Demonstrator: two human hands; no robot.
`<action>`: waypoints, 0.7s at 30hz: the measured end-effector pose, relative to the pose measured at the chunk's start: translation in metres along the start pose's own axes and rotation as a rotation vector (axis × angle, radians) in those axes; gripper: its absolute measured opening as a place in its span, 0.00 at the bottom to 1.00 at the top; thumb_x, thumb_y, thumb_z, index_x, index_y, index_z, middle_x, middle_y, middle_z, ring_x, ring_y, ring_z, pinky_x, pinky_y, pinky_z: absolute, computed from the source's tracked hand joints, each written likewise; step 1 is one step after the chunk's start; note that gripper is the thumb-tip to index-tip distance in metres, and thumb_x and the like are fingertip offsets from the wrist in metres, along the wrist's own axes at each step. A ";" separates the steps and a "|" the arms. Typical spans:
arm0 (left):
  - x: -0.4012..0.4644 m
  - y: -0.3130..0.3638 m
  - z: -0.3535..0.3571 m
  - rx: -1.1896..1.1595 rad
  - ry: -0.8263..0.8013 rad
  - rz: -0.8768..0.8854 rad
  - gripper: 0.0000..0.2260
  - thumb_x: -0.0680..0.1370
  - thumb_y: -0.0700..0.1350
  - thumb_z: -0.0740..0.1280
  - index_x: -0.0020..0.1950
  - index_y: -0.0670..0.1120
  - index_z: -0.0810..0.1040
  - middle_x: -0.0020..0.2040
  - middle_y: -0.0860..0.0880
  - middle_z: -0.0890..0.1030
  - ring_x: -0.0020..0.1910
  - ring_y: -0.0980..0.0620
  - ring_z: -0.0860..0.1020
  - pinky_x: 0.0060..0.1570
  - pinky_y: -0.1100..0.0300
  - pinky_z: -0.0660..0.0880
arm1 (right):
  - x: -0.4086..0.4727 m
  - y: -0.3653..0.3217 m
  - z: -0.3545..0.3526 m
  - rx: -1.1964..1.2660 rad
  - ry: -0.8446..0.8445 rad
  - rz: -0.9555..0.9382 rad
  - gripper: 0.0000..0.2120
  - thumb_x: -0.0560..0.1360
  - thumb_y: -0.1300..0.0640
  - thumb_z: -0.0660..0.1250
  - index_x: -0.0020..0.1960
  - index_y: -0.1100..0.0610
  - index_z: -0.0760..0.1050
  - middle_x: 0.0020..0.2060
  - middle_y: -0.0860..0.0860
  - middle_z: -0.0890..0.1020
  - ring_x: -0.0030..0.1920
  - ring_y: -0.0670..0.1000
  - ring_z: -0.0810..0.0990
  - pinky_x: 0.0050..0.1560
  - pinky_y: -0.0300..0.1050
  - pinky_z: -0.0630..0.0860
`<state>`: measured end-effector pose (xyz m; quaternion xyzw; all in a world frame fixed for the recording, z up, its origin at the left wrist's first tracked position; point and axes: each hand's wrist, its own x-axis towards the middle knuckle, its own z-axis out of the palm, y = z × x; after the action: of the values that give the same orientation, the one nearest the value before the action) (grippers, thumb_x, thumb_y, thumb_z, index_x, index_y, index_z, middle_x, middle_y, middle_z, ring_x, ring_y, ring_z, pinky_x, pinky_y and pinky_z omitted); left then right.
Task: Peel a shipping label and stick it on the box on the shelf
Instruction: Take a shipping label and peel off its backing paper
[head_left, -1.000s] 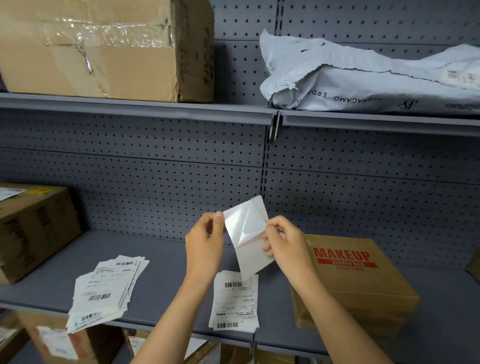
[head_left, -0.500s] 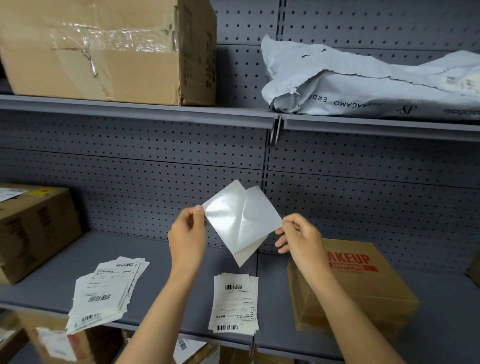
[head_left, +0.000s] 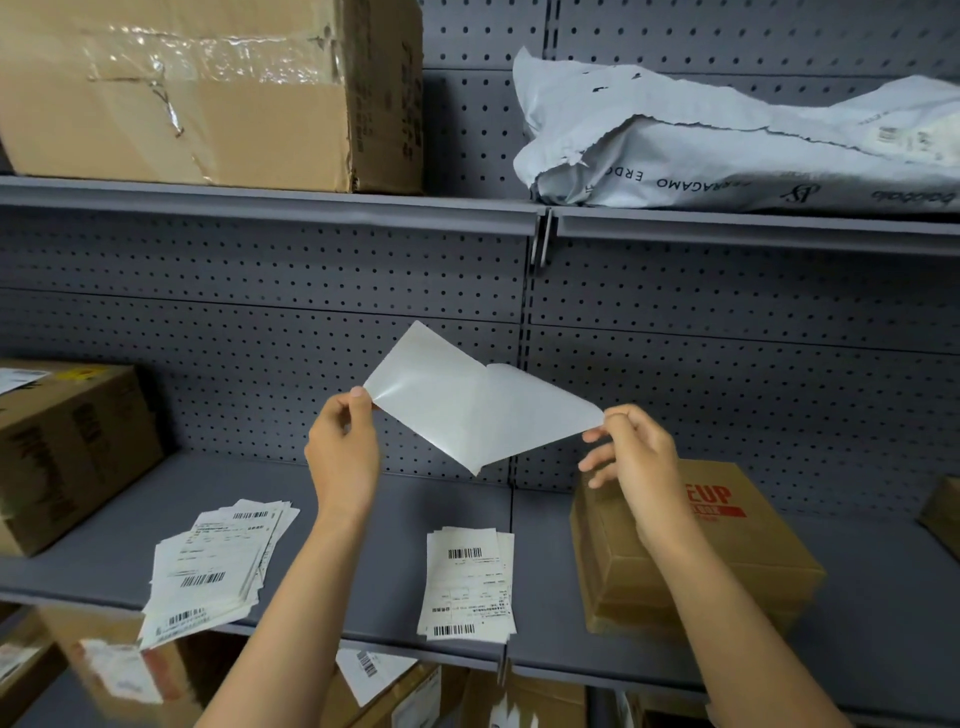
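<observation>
I hold a shipping label in mid-air in front of the pegboard, its two layers spread apart. My left hand (head_left: 343, 452) pinches the glossy backing sheet (head_left: 421, 395) at its left corner. My right hand (head_left: 631, 452) pinches the white label (head_left: 540, 415) at its right corner. The two layers are still joined along the middle down to the bottom tip. Below my right hand, a brown cardboard box (head_left: 727, 561) with red print sits on the grey shelf (head_left: 395, 499).
Two stacks of printed labels lie on the shelf: a fanned stack (head_left: 218, 561) at left and a neat stack (head_left: 467, 582) in the middle. A large carton (head_left: 67, 447) stands at far left. On the upper shelf are a taped carton (head_left: 208, 93) and a grey mailer bag (head_left: 727, 140).
My hands have moved apart and up, pulling the label away from its backing. The gap between the two layers has widened from a small lifted corner to most of the sheet.
</observation>
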<state>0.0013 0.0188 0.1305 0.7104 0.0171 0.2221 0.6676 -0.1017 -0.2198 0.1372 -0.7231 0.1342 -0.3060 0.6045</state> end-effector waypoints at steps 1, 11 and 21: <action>0.000 0.000 0.000 -0.003 0.007 0.000 0.17 0.84 0.52 0.59 0.47 0.41 0.77 0.36 0.48 0.74 0.33 0.55 0.69 0.38 0.60 0.68 | 0.000 -0.002 -0.002 0.019 0.008 0.004 0.11 0.82 0.59 0.57 0.46 0.55 0.75 0.42 0.56 0.82 0.32 0.54 0.79 0.30 0.48 0.78; 0.013 -0.010 -0.025 -0.032 0.066 -0.052 0.17 0.84 0.53 0.59 0.49 0.41 0.77 0.36 0.51 0.74 0.37 0.52 0.70 0.39 0.57 0.68 | -0.002 -0.016 -0.026 0.105 0.123 -0.008 0.11 0.83 0.58 0.55 0.45 0.54 0.74 0.32 0.48 0.80 0.25 0.55 0.72 0.22 0.43 0.66; 0.025 -0.029 -0.047 -0.073 0.019 -0.017 0.16 0.81 0.58 0.60 0.40 0.51 0.77 0.38 0.51 0.82 0.42 0.46 0.79 0.55 0.46 0.76 | -0.006 -0.032 -0.029 0.244 0.173 -0.023 0.11 0.80 0.60 0.54 0.43 0.53 0.72 0.33 0.50 0.71 0.22 0.47 0.67 0.20 0.43 0.61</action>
<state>0.0159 0.0742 0.1110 0.6833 0.0212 0.2236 0.6947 -0.1294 -0.2318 0.1683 -0.6167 0.1395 -0.3881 0.6705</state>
